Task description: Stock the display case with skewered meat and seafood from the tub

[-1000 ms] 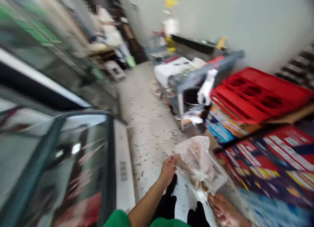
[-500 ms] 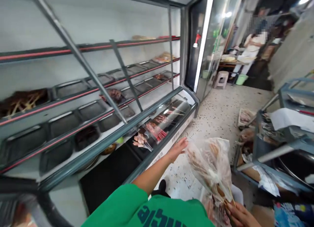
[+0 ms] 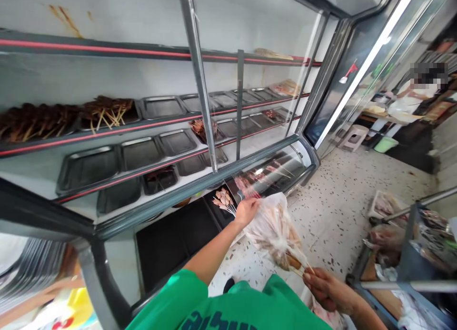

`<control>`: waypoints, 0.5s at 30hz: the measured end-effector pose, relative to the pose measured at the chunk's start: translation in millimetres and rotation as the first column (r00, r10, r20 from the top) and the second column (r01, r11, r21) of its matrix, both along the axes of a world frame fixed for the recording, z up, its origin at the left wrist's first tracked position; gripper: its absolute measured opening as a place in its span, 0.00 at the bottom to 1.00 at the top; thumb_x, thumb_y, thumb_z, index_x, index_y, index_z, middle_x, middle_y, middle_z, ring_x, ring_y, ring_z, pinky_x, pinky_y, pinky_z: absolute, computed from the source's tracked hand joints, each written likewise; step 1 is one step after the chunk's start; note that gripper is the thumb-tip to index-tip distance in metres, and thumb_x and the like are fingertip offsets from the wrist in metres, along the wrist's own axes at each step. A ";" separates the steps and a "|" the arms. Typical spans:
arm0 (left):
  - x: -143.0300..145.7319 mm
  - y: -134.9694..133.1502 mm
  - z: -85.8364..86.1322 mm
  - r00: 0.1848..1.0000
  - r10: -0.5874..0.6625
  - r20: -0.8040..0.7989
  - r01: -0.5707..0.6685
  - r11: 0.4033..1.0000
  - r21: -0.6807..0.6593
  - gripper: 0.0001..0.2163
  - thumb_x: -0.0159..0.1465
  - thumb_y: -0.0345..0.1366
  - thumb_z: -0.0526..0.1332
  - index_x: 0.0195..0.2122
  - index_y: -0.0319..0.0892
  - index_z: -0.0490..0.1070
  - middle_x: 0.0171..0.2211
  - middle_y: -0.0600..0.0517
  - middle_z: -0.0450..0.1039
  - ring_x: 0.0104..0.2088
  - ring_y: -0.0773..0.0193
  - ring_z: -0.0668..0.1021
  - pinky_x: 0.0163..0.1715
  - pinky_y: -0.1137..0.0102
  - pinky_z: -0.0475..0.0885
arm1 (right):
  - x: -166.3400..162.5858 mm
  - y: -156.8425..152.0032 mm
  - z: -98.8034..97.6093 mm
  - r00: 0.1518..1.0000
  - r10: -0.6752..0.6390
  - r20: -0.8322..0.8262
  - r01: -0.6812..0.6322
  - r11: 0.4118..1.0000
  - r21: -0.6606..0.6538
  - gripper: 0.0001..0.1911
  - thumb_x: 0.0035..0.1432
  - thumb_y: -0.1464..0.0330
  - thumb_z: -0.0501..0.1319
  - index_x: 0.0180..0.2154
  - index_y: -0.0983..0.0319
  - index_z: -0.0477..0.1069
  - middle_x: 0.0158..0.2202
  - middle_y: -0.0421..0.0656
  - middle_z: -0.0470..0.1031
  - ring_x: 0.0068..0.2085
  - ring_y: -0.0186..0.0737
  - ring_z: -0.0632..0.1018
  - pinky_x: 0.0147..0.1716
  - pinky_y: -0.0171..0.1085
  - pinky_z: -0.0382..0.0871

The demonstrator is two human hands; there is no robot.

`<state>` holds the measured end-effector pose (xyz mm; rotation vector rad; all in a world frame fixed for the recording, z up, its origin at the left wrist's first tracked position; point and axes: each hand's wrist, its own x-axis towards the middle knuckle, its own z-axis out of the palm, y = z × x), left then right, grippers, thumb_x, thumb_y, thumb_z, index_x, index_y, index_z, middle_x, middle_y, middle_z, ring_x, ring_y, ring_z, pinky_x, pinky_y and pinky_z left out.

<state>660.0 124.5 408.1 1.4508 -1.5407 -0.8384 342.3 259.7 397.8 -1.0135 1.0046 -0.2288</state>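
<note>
Between my hands hangs a clear plastic bag (image 3: 273, 220) with skewers of food inside, their thin wooden sticks coming out of its gathered lower end. My left hand (image 3: 247, 212) is closed on the bag's upper left edge. The sticks are pinched in the fingers of my right hand (image 3: 326, 288), at the lower right. Just left of my left hand, a bunch of pale meat skewers (image 3: 223, 198) lies in the display case, beside a black tray (image 3: 174, 242). Redder meat skewers (image 3: 246, 186) lie beyond it, partly behind my hand and the bag.
The display case's metal rail (image 3: 160, 195) runs along my left, below shelves of metal trays (image 3: 89, 164). Dark brown skewers (image 3: 107, 112) fill some upper trays. A cart (image 3: 410, 254) with bagged food stands at right. Farther back are a stool (image 3: 353, 137) and a person (image 3: 410, 101) at a table.
My view has swung left. The open left hand has closed on the bag's edge, and the bag has come nearer the display case. The right hand keeps its grip on the sticks.
</note>
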 end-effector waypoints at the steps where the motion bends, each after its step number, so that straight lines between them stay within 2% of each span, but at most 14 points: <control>1: 10.6 -3.2 -0.4 1.000 -0.017 -0.005 0.017 1.000 0.008 0.12 0.63 0.38 0.58 0.39 0.39 0.79 0.35 0.48 0.79 0.35 0.61 0.78 0.42 0.67 0.71 | 7.4 -1.7 -0.8 1.000 -0.004 -0.011 0.004 1.000 0.004 0.28 0.51 0.43 0.63 0.28 0.59 0.58 0.15 0.28 0.52 0.12 0.22 0.51 0.09 0.26 0.43; 3: 24.0 -9.6 -1.7 0.996 -0.080 -0.026 0.081 0.996 0.038 0.18 0.60 0.39 0.63 0.50 0.39 0.75 0.43 0.44 0.79 0.39 0.59 0.80 0.43 0.66 0.73 | 18.0 -2.5 -5.1 0.999 -0.009 -0.040 0.009 1.000 0.014 0.28 0.50 0.42 0.63 0.28 0.59 0.59 0.14 0.28 0.52 0.12 0.22 0.52 0.08 0.26 0.43; 5: 27.3 -15.4 -3.8 0.986 -0.164 -0.005 0.164 0.983 0.077 0.28 0.54 0.42 0.69 0.56 0.39 0.71 0.45 0.44 0.79 0.38 0.58 0.80 0.40 0.66 0.74 | 24.1 -1.9 -11.2 0.998 0.004 -0.063 -0.002 1.000 0.028 0.29 0.48 0.41 0.63 0.27 0.59 0.59 0.14 0.28 0.52 0.12 0.22 0.52 0.08 0.26 0.43; 7: 23.3 -20.0 -6.0 0.974 -0.223 0.051 0.217 0.971 0.098 0.23 0.53 0.43 0.69 0.50 0.41 0.75 0.40 0.47 0.80 0.35 0.59 0.80 0.37 0.68 0.74 | 27.3 -2.3 -16.9 0.997 0.033 -0.070 -0.030 0.999 0.039 0.29 0.48 0.41 0.63 0.27 0.59 0.59 0.14 0.28 0.53 0.12 0.22 0.52 0.07 0.26 0.43; 10: 13.8 -24.4 -8.1 0.967 -0.229 0.113 0.222 0.972 0.074 0.04 0.56 0.36 0.66 0.31 0.44 0.78 0.32 0.53 0.79 0.34 0.63 0.78 0.37 0.72 0.71 | 28.4 -6.2 -22.5 0.994 0.085 -0.062 -0.082 0.996 0.044 0.29 0.48 0.41 0.63 0.27 0.59 0.59 0.14 0.28 0.54 0.11 0.23 0.52 0.07 0.26 0.43; 12: 10.2 -25.7 -7.8 0.971 -0.194 0.137 0.187 0.981 0.058 0.04 0.57 0.32 0.64 0.26 0.44 0.75 0.29 0.55 0.77 0.33 0.64 0.77 0.37 0.73 0.69 | 27.3 -9.6 -24.2 0.992 0.107 -0.065 -0.105 0.994 0.038 0.29 0.48 0.41 0.62 0.27 0.59 0.60 0.14 0.28 0.54 0.12 0.23 0.52 0.07 0.27 0.43; 15: 9.3 -25.9 -4.1 0.975 -0.076 0.207 0.066 0.996 0.053 0.07 0.61 0.28 0.59 0.28 0.43 0.73 0.27 0.55 0.74 0.30 0.65 0.75 0.35 0.73 0.68 | 24.6 -14.0 -22.6 0.991 0.121 -0.061 -0.120 0.992 0.024 0.29 0.48 0.40 0.62 0.27 0.60 0.60 0.14 0.28 0.54 0.12 0.22 0.52 0.08 0.26 0.43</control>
